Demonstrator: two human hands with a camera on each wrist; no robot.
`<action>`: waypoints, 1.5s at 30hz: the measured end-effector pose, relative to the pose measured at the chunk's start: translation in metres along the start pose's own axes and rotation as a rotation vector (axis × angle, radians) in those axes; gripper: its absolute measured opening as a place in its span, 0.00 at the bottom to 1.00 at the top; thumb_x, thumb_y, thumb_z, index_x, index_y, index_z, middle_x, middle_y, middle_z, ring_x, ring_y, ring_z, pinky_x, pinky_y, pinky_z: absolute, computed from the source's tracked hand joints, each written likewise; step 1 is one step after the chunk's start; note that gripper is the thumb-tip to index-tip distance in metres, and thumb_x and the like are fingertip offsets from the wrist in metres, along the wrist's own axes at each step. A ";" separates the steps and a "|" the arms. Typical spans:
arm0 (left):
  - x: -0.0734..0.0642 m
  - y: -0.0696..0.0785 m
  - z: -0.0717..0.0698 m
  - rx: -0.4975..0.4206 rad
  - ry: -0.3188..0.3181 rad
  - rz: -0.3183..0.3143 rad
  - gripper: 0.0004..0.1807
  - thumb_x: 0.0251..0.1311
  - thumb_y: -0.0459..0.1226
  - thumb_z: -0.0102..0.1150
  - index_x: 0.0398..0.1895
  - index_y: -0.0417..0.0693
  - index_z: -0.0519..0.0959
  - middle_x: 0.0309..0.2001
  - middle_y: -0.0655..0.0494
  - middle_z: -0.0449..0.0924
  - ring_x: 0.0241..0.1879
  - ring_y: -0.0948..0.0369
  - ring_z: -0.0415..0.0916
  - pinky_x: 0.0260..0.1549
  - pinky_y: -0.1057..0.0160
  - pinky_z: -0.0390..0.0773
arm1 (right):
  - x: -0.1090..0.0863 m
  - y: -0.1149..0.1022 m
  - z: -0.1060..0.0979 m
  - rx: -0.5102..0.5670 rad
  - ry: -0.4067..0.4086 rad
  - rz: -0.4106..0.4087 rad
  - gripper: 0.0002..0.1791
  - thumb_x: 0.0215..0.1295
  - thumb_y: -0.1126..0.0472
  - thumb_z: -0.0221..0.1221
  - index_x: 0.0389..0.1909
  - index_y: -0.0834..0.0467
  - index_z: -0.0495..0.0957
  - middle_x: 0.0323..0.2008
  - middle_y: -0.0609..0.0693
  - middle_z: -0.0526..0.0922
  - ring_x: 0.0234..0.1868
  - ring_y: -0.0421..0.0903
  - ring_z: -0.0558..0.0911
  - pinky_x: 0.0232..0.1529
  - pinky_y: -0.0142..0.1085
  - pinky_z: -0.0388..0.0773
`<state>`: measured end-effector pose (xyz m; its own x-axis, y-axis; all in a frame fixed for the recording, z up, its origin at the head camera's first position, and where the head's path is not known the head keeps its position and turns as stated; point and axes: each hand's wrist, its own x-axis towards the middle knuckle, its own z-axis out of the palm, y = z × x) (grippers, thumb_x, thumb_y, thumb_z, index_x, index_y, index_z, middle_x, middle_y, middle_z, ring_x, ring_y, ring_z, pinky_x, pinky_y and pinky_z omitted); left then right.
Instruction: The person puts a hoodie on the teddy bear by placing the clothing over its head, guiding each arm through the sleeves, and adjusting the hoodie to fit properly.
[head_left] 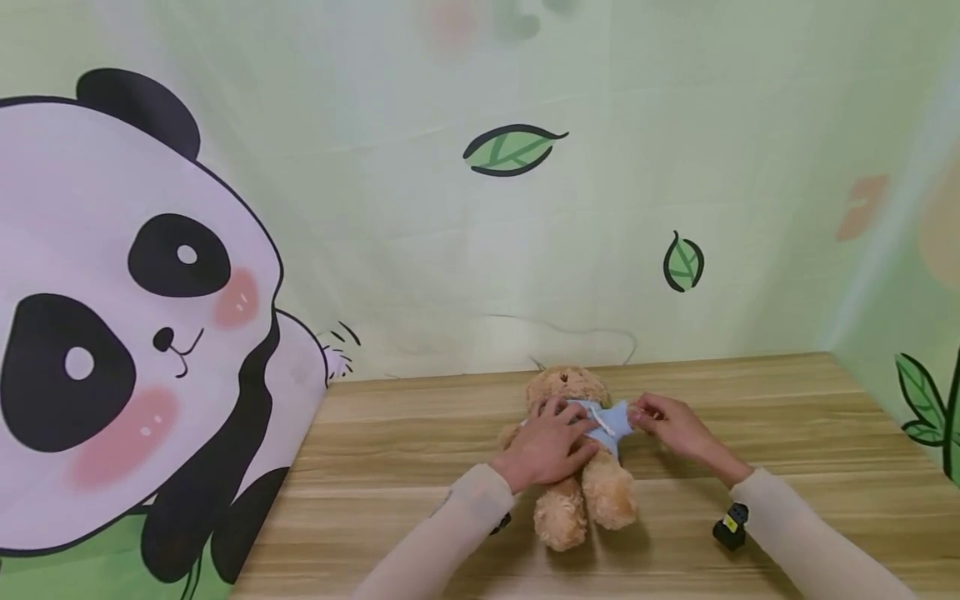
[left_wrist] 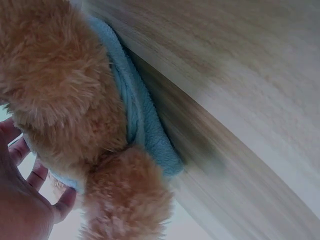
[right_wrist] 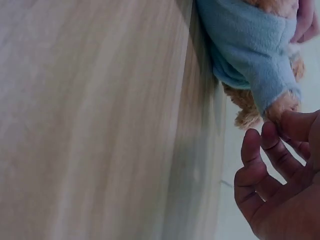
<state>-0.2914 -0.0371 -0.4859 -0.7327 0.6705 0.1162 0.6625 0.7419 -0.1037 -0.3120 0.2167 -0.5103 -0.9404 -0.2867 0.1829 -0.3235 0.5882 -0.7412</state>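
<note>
A light-brown teddy bear [head_left: 611,492] in a pale blue top [head_left: 618,418] with a white drawstring lies on its back on the wooden table, legs toward me. My left hand [head_left: 543,446] rests on its chest and belly with fingers spread. From the left wrist view, the left hand's thumb and fingers [left_wrist: 39,175] lie against the bear's far side, behind its furry leg [left_wrist: 127,195]. Thumb and fingertips of my right hand [head_left: 675,425] pinch the paw [right_wrist: 280,107] poking out of the blue sleeve. The bear's other arm is mostly covered by my left hand.
The wooden table [head_left: 405,433] runs back to a pale green backdrop [head_left: 390,250] printed with a panda and leaves. Black wrist devices, one of them [head_left: 731,527] beside the right cuff, hang under my sleeves. The bear's head lies near the table's back edge.
</note>
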 end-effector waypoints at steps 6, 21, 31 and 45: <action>-0.002 0.001 0.001 0.015 0.046 0.045 0.25 0.74 0.58 0.35 0.67 0.66 0.71 0.65 0.64 0.68 0.66 0.58 0.61 0.67 0.50 0.64 | -0.002 0.003 -0.003 -0.007 -0.005 0.072 0.06 0.69 0.63 0.57 0.36 0.61 0.79 0.28 0.53 0.80 0.30 0.42 0.75 0.30 0.33 0.72; -0.001 0.006 0.001 0.042 0.040 0.080 0.23 0.77 0.50 0.34 0.70 0.65 0.68 0.69 0.67 0.68 0.69 0.59 0.60 0.66 0.48 0.63 | -0.006 0.002 0.002 -0.084 0.104 -0.077 0.02 0.69 0.64 0.58 0.38 0.58 0.78 0.32 0.50 0.84 0.33 0.42 0.80 0.33 0.33 0.75; 0.000 0.005 -0.001 0.001 0.061 0.099 0.21 0.77 0.51 0.35 0.65 0.63 0.71 0.66 0.64 0.70 0.67 0.58 0.62 0.66 0.52 0.65 | -0.009 0.001 -0.004 -0.075 0.048 0.047 0.03 0.68 0.65 0.57 0.35 0.61 0.74 0.30 0.52 0.81 0.31 0.42 0.77 0.31 0.33 0.71; -0.017 -0.018 -0.011 -0.292 0.262 -0.058 0.20 0.70 0.44 0.52 0.62 0.50 0.73 0.62 0.51 0.71 0.63 0.53 0.68 0.63 0.54 0.70 | -0.002 -0.046 0.018 -0.345 0.366 -0.594 0.12 0.52 0.73 0.65 0.37 0.60 0.81 0.35 0.51 0.81 0.28 0.42 0.80 0.26 0.33 0.76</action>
<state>-0.2890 -0.0615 -0.4757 -0.7309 0.5763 0.3656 0.6650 0.7218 0.1917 -0.2930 0.1769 -0.4880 -0.5543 -0.3948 0.7327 -0.7420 0.6332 -0.2201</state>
